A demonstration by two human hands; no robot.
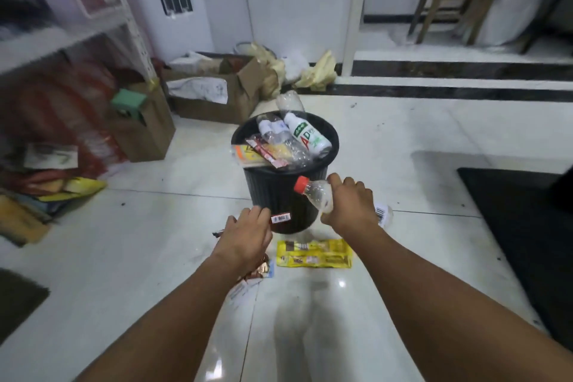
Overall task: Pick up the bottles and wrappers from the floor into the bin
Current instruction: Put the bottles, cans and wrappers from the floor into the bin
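Observation:
A black ribbed bin (pixel 269 189) stands on the white tiled floor, heaped with clear bottles, a white bottle (pixel 307 135) and wrappers that overhang its rim. My right hand (pixel 350 205) grips a clear plastic bottle with a red cap (pixel 313 192) in front of the bin's wall, below the rim. My left hand (pixel 248 234) holds a red wrapper (pixel 280 218) by its end, close to the bin's lower front. A yellow wrapper (pixel 314 254) lies flat on the floor between my forearms. More wrappers (pixel 252 276) lie partly hidden under my left wrist.
Open cardboard boxes (pixel 214 96) and crumpled yellow paper (pixel 319 74) sit behind the bin. A shelf with red bags (pixel 62 121) fills the left side. A black mat (pixel 521 226) lies at the right, a dark mat (pixel 18 301) at the lower left.

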